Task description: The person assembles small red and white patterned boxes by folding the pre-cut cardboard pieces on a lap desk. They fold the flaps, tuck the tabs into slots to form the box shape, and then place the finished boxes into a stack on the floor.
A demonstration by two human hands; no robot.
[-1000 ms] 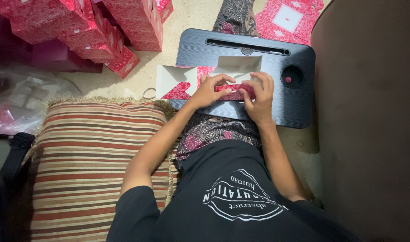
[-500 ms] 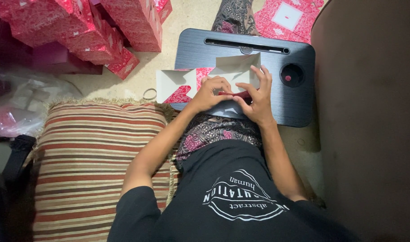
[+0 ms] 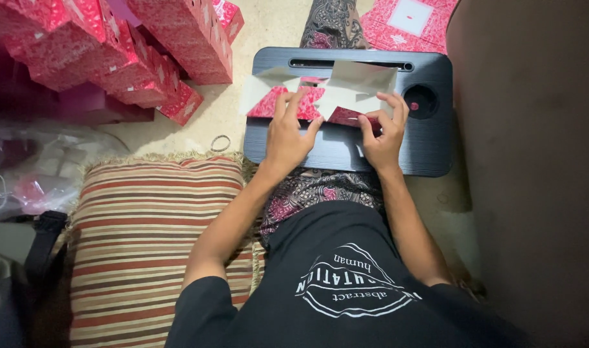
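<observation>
Both hands are pressing on a flattened carton blank (image 3: 320,96), red-patterned outside and pale grey inside, which is lying across a dark lap tray (image 3: 430,145) serving as the bench. The left hand (image 3: 288,132) is lying palm down on the red part of the blank, fingers spread and straight, so its grip is flat and open rather than closed round anything. The right hand (image 3: 383,129) is curling over the near right edge of the blank, thumb and fingertips pinching a folded red flap; the grip there is closing on the card, though how firmly is hard to tell from above. The pale flaps of the blank are standing up slightly toward the far edge of the tray.

A round recess (image 3: 421,102) is sitting in the tray just beside the right hand. Left of the tray, finished red boxes (image 3: 114,51) are lying heaped on the floor, with a small ring (image 3: 220,143) near the tray's corner. A striped cushion (image 3: 146,245) is lying under the left forearm. More flat red blanks (image 3: 404,22) are lying beyond the tray, and clear plastic wrap (image 3: 30,174) is bunching at far left.
</observation>
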